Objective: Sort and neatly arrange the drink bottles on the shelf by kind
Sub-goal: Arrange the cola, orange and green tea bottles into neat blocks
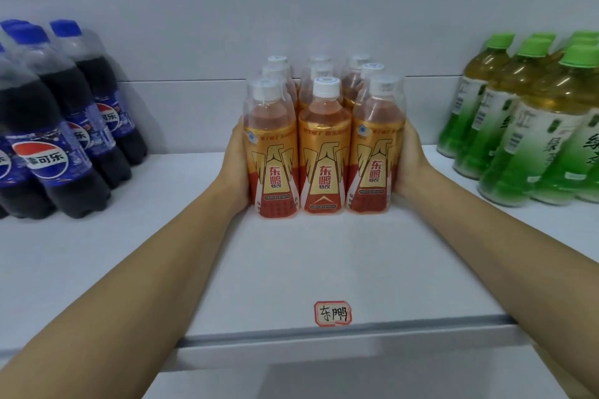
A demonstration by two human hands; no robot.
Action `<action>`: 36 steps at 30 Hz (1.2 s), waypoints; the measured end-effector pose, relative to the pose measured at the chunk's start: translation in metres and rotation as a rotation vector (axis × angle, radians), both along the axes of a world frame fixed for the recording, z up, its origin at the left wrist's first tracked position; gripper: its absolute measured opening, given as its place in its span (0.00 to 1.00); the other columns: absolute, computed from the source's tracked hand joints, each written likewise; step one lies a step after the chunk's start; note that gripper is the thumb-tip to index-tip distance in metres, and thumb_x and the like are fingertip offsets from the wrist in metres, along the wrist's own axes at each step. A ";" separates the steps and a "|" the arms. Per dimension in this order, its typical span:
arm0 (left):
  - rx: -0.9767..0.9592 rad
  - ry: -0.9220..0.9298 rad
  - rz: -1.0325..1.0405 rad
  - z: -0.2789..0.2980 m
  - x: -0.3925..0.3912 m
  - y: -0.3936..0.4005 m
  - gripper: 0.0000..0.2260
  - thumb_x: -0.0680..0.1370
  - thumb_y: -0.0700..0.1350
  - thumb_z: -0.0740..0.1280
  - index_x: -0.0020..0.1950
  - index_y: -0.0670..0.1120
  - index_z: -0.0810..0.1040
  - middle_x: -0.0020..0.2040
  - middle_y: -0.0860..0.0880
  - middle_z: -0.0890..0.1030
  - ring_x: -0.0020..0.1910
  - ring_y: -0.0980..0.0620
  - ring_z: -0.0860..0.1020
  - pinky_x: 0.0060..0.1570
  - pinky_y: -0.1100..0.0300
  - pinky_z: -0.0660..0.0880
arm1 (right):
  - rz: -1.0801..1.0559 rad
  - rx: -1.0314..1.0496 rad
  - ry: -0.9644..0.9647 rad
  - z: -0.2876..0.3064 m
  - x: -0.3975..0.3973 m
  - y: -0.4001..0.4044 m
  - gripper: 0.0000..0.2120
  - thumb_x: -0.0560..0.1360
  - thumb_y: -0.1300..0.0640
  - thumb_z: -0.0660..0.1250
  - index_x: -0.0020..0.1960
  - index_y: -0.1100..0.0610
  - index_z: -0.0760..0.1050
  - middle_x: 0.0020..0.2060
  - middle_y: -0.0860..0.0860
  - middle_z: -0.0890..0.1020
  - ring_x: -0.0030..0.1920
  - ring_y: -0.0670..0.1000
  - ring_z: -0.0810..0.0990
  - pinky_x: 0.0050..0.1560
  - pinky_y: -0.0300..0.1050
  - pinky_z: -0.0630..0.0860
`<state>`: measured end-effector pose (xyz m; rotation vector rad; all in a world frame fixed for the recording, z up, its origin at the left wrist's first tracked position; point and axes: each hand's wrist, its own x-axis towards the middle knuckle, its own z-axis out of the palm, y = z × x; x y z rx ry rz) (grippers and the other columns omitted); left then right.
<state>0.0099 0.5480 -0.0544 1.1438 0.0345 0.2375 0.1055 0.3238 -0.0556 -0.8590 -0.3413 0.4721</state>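
Shelf (291, 269): white board against a pale wall, front lip running across the bottom of the view.
Orange bottles (324, 146): energy-drink bottles with white caps and gold-and-red labels, standing upright in a tight block of three columns at the shelf's centre, toward 12 o'clock; front row of three touching side by side, more rows behind.
Left hand (235, 162): open and flat, palm pressed to the outer side of the front-left orange bottle at 9 o'clock of the block; fingers reach back along it, not closed around any bottle.
Right hand (410, 162): open likewise, palm against the outer side of the front-right bottle at 3 o'clock of the block, fingers hidden behind it.
Cola bottles (55, 126): dark drinks with blue caps and blue labels, grouped at 9 o'clock, well apart from the orange block.
Green tea bottles (531, 120): green caps, green-and-white labels, grouped at 3 o'clock, also well apart.
Tag (333, 313): small red-edged handwritten label stuck near the shelf's front edge at 6 o'clock of the orange block.
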 end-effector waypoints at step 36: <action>0.380 0.081 0.277 0.033 -0.066 -0.262 0.15 0.84 0.50 0.57 0.64 0.50 0.80 0.58 0.50 0.86 0.58 0.49 0.84 0.60 0.50 0.78 | -0.369 -1.434 -1.708 0.048 -0.079 -0.258 0.23 0.83 0.53 0.59 0.77 0.53 0.67 0.71 0.50 0.72 0.71 0.53 0.68 0.68 0.57 0.68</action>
